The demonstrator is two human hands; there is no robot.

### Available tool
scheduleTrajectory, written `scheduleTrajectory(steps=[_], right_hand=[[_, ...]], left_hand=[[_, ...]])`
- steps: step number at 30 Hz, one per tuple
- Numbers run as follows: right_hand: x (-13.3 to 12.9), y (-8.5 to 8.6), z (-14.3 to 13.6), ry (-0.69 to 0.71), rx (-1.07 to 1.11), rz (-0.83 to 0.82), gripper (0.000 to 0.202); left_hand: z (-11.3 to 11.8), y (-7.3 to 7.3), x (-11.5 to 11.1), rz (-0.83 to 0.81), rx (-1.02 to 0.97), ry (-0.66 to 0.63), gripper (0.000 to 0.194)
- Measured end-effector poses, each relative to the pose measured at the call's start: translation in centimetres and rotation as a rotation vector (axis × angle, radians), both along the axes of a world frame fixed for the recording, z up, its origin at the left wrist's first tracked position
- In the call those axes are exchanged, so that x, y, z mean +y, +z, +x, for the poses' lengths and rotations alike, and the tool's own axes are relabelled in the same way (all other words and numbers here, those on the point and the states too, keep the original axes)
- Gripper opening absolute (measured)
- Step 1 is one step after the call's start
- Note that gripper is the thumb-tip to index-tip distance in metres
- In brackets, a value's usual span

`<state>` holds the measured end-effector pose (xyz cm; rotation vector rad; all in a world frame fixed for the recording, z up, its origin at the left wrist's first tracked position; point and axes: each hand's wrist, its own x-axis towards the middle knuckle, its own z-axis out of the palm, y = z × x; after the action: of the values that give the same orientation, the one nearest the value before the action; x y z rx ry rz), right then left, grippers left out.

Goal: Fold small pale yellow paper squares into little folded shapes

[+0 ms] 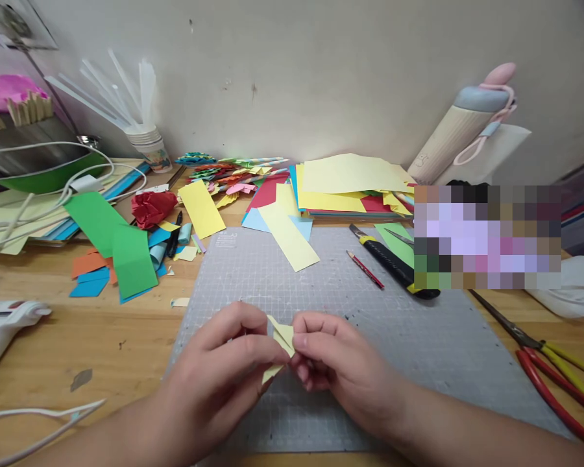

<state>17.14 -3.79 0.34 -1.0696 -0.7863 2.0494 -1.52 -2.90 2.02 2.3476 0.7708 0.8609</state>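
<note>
Surface: wooden table [126,340] against a pale, marked wall [296,84]. One grey gridded cutting mat [253,279] lies on the table.

Hands: both over the near half of the mat, around its middle. Left hand [228,357]: fingers curled, nearly closed about one small folded piece of pale-yellow paper [283,334]. Right hand [340,353]: thumb and forefinger pinched on the same piece's right edge, other fingers bent under.

Counts, mat: one red pencil [365,269] and one black-and-yellow utility knife [394,263], toward the far right corner; one long pale-yellow strip [292,240] across the far edge.

Counts, table: one pair of scissors [533,344], one handle red, one yellow, by the mat's right edge; one white glue gun [4,331] at the table's left; two green sheets [136,266], overlapping, beyond the mat's left edge; one crumpled red paper [153,207]; one bottle [455,123], tilted, at the back right; one cup stack [150,149] holding straws [146,91], too bunched to count. Pixelated patch at right: contents unreadable.
</note>
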Motion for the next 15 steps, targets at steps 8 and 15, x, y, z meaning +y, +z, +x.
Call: scheduleTrajectory(steps=[8,15], right_hand=[[-0.12,-0.09,-0.19,0.014,-0.109,0.166,0.016],[-0.34,0.01,-0.17,-0.032,-0.238,0.294,0.016]], left_hand=[[0.26,0.54,-0.02,-0.014,-0.018,-0.001,0.032],[0.31,0.48,-0.17,-0.041,0.031,-0.028,0.030]])
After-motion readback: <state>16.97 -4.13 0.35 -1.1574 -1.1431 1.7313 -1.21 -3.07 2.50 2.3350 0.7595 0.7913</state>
